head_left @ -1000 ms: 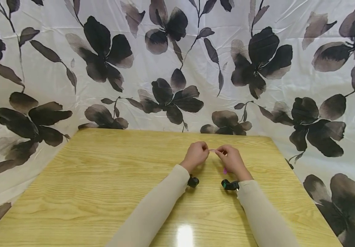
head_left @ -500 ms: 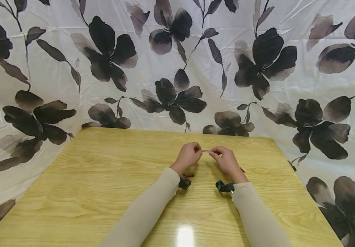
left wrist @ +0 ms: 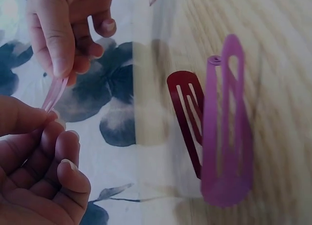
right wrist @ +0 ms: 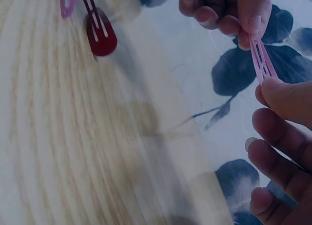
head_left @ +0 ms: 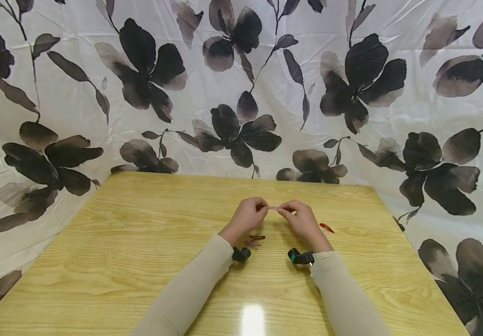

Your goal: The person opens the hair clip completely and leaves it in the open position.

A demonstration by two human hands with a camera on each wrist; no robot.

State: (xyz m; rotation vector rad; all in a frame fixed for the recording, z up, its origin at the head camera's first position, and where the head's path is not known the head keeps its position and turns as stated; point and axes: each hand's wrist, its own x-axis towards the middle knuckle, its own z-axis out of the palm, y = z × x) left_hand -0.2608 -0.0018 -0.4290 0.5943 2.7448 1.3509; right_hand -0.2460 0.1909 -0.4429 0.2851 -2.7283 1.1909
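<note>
A light pink snap hair clip (right wrist: 262, 59) is stretched between the two hands, above the far part of the table. The left hand (head_left: 247, 215) pinches one end between thumb and forefinger. At the other end, the thumb and finger of the right hand (head_left: 301, 221) pinch it. Slots along the clip's length show in the right wrist view. Below the left hand, a dark red hair clip (left wrist: 181, 77) and a purple-pink hair clip (left wrist: 226, 188) lie side by side on the table.
Another red hair clip (head_left: 327, 227) lies on the table (head_left: 149, 261) just right of the right wrist. A flower-print cloth (head_left: 161, 154) hangs behind the far edge and along both sides. Each wrist wears a small black camera (head_left: 241, 255).
Both hands have shifted left together, the pink clip still pinched between them. Red and pink clips by the left wrist and a red one by the right wrist have come into sight.
</note>
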